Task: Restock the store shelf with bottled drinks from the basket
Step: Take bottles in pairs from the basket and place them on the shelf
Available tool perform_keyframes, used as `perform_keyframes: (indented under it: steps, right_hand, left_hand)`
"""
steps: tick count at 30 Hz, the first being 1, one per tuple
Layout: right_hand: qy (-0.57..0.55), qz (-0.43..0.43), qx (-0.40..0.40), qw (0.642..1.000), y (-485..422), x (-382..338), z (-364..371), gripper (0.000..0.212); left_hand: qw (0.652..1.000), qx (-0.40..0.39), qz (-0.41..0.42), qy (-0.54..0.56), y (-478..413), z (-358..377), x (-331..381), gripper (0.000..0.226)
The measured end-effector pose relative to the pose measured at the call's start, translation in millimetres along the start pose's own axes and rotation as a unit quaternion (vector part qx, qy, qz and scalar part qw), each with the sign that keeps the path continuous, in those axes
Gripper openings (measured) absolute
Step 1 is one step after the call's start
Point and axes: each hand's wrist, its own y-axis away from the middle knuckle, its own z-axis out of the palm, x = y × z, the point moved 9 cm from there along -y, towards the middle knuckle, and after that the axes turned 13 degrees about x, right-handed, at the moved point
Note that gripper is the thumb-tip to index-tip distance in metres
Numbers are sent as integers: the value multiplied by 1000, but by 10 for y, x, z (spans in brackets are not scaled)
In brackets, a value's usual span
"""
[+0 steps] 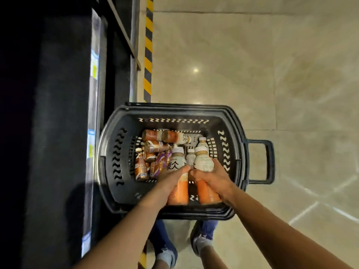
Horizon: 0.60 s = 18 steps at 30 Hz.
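A dark plastic basket [223, 113] stands on the floor below me and holds several bottled drinks. My left hand [171, 178] grips an orange bottle with a white label and cap [177, 162] above the basket's near side. Beside it, my right hand [208, 176] grips a second orange bottle with a white label [203, 162]. Both bottles point away from me, caps forward. More bottles lie in the basket: brown coffee bottles [140, 167] at the left, orange ones [171, 136] at the far side. The store shelf [93, 94] runs along the left, dark, with price tags on its edge.
A yellow-and-black hazard stripe [148, 55] marks the floor along the shelf base. Beige tiled floor [252, 65] stretches to the right and beyond the basket. The basket's handle [270, 162] sticks out to the right. My feet in grey shoes [200, 243] stand just behind the basket.
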Motion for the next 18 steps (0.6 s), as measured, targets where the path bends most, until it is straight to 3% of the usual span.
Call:
perform_keyframes:
  steps: [4,10,15,18]
  right_hand:
    - [1,-49,48,998,1195,-722,-551,70]
    - [-25,-129,85,988,2948,-1533,-1372,62]
    - [-62,-187,102,975,4139,-1845,-1902,65]
    - [-67,-224,95,968,4617,-1927,-2104,62]
  left_hand:
    - [998,10,55,43,1380,-512,436,48]
    - [990,33,123,64,3197,-1288,768,54]
    - [975,48,174,133,4433,-1723,782,38]
    - [962,62,186,188,5043,-1885,637,51]
